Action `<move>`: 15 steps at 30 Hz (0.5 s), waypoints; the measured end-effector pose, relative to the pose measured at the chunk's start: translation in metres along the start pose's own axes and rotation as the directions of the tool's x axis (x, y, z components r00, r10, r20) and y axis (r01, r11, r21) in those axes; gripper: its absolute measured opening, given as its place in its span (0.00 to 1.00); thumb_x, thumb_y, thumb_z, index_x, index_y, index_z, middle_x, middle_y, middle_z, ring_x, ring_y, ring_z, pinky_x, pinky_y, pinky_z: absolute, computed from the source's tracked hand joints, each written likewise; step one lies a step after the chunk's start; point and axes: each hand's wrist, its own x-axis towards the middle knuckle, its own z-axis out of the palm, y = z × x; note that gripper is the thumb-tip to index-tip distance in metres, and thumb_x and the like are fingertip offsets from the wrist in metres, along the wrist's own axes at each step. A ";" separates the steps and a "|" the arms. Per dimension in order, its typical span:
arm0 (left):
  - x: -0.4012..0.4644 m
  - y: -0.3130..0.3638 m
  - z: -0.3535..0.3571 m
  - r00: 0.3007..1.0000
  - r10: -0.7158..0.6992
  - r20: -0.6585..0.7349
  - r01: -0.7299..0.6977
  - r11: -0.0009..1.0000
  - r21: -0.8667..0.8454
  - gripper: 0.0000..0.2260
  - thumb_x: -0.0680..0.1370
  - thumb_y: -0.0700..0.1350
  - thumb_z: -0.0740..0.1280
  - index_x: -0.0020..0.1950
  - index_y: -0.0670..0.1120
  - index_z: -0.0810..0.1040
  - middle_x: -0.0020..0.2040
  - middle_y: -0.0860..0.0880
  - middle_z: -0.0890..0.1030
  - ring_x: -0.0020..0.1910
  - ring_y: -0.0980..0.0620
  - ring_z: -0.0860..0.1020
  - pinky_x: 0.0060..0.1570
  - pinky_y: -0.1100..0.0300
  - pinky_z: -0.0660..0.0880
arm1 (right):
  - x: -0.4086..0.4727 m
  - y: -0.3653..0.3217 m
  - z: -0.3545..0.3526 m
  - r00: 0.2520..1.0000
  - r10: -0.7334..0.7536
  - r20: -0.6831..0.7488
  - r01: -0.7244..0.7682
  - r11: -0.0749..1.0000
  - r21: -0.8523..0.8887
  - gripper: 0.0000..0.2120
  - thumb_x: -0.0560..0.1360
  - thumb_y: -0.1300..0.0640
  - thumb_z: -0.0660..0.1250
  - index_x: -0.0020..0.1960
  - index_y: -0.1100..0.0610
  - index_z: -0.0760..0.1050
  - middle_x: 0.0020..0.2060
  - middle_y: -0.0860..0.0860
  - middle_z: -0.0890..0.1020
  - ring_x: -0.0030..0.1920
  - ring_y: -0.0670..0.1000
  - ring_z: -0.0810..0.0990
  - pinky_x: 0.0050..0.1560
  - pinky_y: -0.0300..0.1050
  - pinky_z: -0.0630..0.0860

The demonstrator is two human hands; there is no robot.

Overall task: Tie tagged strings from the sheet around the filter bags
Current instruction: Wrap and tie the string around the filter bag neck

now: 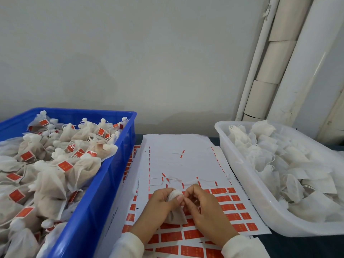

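A white filter bag (176, 216) hangs between my hands above the sheet (186, 164). My left hand (158, 207) grips its gathered neck, the top poking out by my thumb. My right hand (202, 207) pinches at the neck from the right; whether a string is in its fingers is too small to tell. The sheet is white paper with rows of red tags (229, 207) on its near half and bare backing with loose strings (173, 178) farther up.
A blue crate (104, 185) at left is heaped with tied bags carrying red tags. A white tub (247, 185) at right holds untied filter bags. A wall and white pipes (275, 58) stand behind the table.
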 end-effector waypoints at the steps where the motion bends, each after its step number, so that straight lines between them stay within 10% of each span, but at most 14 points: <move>1: 0.000 0.001 -0.001 1.000 -0.007 0.017 0.007 1.000 -0.004 0.10 0.77 0.48 0.63 0.37 0.53 0.79 0.33 0.60 0.80 0.35 0.67 0.77 0.31 0.77 0.70 | 0.000 0.000 0.001 1.000 -0.012 -0.014 0.012 1.000 -0.007 0.11 0.78 0.57 0.62 0.42 0.42 0.66 0.37 0.40 0.76 0.44 0.38 0.76 0.45 0.30 0.74; 15: -0.002 0.005 -0.004 0.992 0.125 0.030 -0.126 0.992 0.014 0.04 0.73 0.45 0.70 0.40 0.53 0.81 0.35 0.58 0.82 0.35 0.63 0.79 0.34 0.72 0.74 | -0.001 -0.001 -0.005 0.994 -0.062 -0.093 0.062 0.998 -0.004 0.12 0.76 0.59 0.65 0.41 0.42 0.67 0.36 0.42 0.79 0.43 0.41 0.79 0.42 0.31 0.76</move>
